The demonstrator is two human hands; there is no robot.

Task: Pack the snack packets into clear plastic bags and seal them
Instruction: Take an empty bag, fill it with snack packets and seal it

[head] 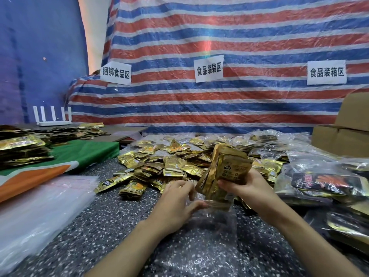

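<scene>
Gripping a stack of gold foil snack packets [223, 172] between curled fingers and thumb, the right hand [247, 188] holds it upright, the lower edge entering the mouth of a clear plastic bag [215, 224] of thin film that lies on the dark speckled counter [119, 226]. The left hand [175, 198] is curled at the open edge of the bag and appears to pinch the film there to spread the mouth; blur prevents a firmer reading of the contact. The packets are judged light, with slick foil faces that slide on one another, so the stack is best clamped across its middle with pressure on both flat faces. The bag is judged limp and clinging, with no stiffness of its own, so take it by the rim and never by the body. Whether the rim carries a seal strip cannot be determined. A loose pile of gold packets [159, 162] lies just beyond the hands, filled clear bags [319, 182] lie to the right, and a stack of empty clear bags [40, 206] lies to the left. Three white paper signs hang on the red, white and blue striped tarpaulin [239, 37]: the left sign [115, 73] reads 捆绑食品区, the centre sign [208, 69] reads 食品装袋区, and the right sign [326, 72] reads 食品装箱区. Print on the packets is too blurred to read.
</scene>
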